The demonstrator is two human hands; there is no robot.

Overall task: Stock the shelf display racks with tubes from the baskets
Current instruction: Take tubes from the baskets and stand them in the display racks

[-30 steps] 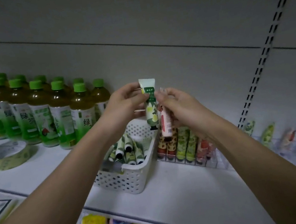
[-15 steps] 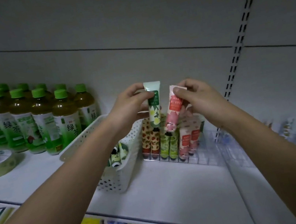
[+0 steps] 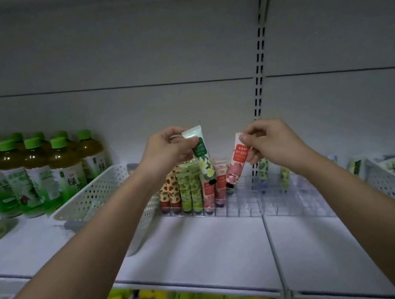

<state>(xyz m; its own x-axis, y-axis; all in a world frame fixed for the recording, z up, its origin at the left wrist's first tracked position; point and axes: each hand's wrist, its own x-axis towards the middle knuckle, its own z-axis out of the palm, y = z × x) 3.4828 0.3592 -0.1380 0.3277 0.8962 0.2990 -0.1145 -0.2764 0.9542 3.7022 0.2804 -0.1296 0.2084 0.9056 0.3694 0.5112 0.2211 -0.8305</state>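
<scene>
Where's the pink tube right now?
Head view, right of centre: the right hand pinches the pink tube, cap down, above the clear rack.

Both forearms reach up from the lower corners toward frame centre. Left hand [image 3: 166, 151], fingers curled, pinches a tube; right hand [image 3: 271, 142] likewise. Hands level, apart.

green tube [image 3: 202, 158], pink tube [image 3: 236, 161] — both cap-down

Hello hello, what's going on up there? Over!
Left hand pinches green tube. Right hand pinches pink tube. Both above clear rack, empty slots on its right. Nothing blocking.
</scene>
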